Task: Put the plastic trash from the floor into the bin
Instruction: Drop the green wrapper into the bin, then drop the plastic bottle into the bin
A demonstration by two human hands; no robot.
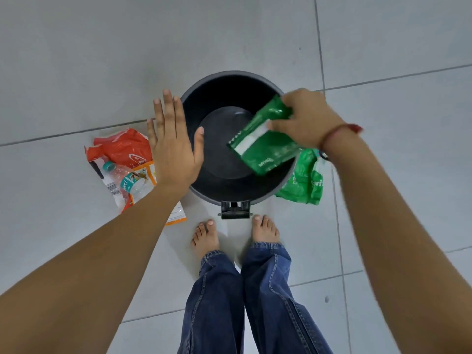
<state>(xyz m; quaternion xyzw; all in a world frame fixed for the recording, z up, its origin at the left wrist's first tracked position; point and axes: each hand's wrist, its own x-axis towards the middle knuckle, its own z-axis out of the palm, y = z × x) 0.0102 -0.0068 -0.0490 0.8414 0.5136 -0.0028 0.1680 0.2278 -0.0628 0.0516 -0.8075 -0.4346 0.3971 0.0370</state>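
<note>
A round dark bin (204, 93) stands open on the floor in front of me, and I see nothing inside it. My right hand (306, 118) grips the top of a green plastic pouch (265, 144), which hangs over the bin's right half. My left hand (173, 146) hovers flat with fingers spread over the bin's left rim, holding nothing. On the floor left of the bin lie a red plastic wrapper (122, 146), a clear plastic bottle (122, 180) with a teal cap, and an orange-and-white packet (176, 213). A crumpled green wrapper (304, 182) lies right of the bin.
The bin's black pedal (235, 210) points toward my bare feet (207, 238), which stand just behind it on grey floor tiles (383, 47). My legs are in blue jeans.
</note>
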